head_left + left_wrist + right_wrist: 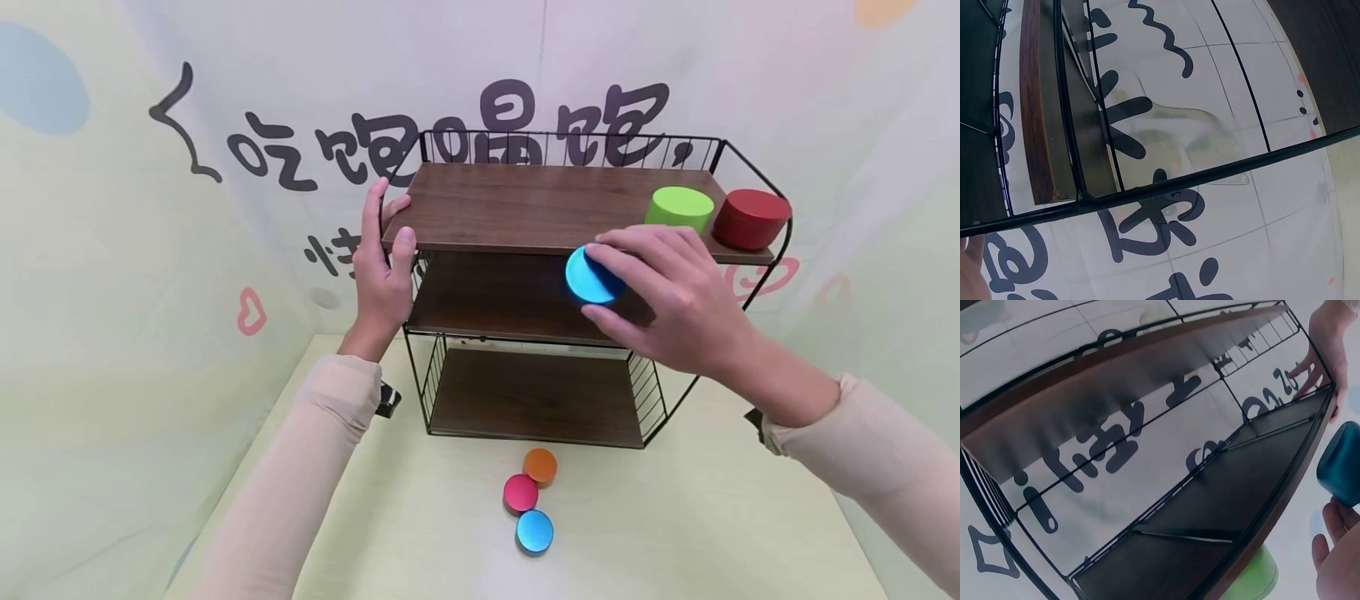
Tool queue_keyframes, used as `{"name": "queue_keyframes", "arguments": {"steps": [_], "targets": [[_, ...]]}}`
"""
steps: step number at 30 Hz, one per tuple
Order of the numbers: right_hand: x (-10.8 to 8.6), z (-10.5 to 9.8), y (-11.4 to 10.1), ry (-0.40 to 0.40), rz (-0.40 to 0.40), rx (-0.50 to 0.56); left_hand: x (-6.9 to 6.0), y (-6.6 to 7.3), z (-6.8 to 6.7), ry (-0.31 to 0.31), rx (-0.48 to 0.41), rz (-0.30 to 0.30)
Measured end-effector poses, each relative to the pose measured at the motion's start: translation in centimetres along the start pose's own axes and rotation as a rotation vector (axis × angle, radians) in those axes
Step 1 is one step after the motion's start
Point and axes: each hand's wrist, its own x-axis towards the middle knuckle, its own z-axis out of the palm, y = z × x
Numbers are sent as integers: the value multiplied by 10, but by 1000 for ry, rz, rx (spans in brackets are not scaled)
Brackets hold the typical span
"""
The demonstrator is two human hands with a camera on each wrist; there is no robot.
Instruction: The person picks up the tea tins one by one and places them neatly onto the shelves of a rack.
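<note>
A black wire rack with three dark wooden shelves (517,208) stands on the table. My left hand (384,267) grips the left end of the top shelf, thumb at its front corner; only a bit of that hand (972,275) shows in the left wrist view. My right hand (678,304) holds a blue round tin (592,277) between thumb and fingers, in front of the top shelf's front edge. The right wrist view shows the tin (1342,465) above the fingers. On the top shelf's right end sit a green tin (681,207) and a dark red tin (752,219), side by side.
On the table (420,533) before the rack lie an orange tin (540,467), a pink-red tin (521,494) and another blue tin (535,532), close together in a crooked row. Behind the rack hangs a pale cloth (465,67) with large dark characters.
</note>
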Motion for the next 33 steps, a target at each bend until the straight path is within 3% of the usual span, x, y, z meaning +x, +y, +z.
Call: {"name": "queue_keyframes", "arguments": {"steps": [9,17,22,27,33], "targets": [[11,-3,11,17,72,-45,0,1,1,13,-4,0],[21,-9,26,-39,134,-87,2,40,-1,5,-7,-11],[23,-9,32,-47,238,-67,2,43,-2,-3,-13,-24],[23,-9,35,-70,311,-63,1,39,-1,-2,-12,-25],[25,-8,39,-79,333,-69,0,12,2,10,-6,-13]]}}
